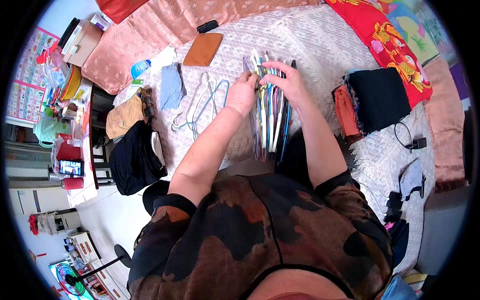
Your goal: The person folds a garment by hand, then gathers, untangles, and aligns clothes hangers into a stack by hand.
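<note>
A bundle of clothes hangers in several colours, white, blue, purple and black among them, lies at the bed's near edge in front of me. My left hand is closed at the hook end on the left side of the bundle, its fingertips gripping there. From the right, my right hand curves its thumb and fingers around the hooks; part of its grip is hidden among them. Apart from the bundle, to the left, a few loose hangers, one blue and others pale, lie flat on the bed.
The quilted bed carries folded dark clothes at right and a clothing pile at left. A blue-grey folded cloth and brown flat case lie farther back. A cluttered table stands left; a cable with adapter lies right.
</note>
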Demonstrator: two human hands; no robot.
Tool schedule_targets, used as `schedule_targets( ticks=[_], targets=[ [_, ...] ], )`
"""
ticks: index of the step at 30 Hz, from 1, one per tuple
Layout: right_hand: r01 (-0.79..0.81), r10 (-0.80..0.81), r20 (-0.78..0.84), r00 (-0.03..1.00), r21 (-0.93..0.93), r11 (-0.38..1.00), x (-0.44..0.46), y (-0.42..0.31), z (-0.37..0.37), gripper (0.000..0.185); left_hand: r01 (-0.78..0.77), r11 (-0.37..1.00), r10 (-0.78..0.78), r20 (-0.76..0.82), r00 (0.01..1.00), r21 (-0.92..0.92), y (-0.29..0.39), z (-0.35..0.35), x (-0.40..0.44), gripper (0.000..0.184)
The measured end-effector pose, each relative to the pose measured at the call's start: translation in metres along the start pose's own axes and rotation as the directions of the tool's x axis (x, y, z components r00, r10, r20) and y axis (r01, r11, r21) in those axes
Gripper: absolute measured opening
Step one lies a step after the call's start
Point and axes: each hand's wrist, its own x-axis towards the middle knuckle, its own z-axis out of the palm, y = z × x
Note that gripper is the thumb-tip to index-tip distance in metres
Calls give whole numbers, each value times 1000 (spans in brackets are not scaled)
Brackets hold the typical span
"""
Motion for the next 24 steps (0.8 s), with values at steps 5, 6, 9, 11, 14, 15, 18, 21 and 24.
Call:
schedule_targets(
  ticks=[5, 6, 9, 11, 14, 15, 18, 21, 24],
  targets=[
    [52, -52, -1, 999, -34, 998, 6, 11, 1, 31, -55, 998, 55, -16, 998, -31, -5, -6, -11, 30],
    [33, -33, -4, 999, -62, 998, 6, 10, 1, 32, -74, 997, 71, -106, 992, -24, -1, -7, -13, 20],
    [105, -98, 47, 994, -165, 981, 6, 9, 3, 38, 25, 999, -25, 19, 1000, 27, 4, -5, -17, 23],
    [118, -118, 8, 993, -150, 982, 7, 10, 6, 39, 64, 996, -70, 97, 993, 62, 10, -10, -14, 26],
    [41, -47, -31, 998, -165, 985, 13, 20, 4, 39, 56, 992, -70, 128, 989, 109, 9, -9, -12, 33],
    [41, -45, -17, 999, -165, 985, 13, 20, 5, 39, 69, 991, -82, 121, 989, 112, 9, -13, -18, 33],
    [9, -21, -75, 997, -153, 988, 13, 20, 8, 34, -2, 996, 1, 6, 1000, 92, -2, -17, -37, 46],
    [-15, 7, -63, 998, -126, 992, 11, 15, 7, 31, 48, 991, -60, 97, 993, 121, -39, -36, -80, 42],
    [6, -11, -48, 999, -108, 994, 11, 16, 5, 32, 362, 913, -395, 187, 899, 188, -93, -50, -131, 22]
  ],
)
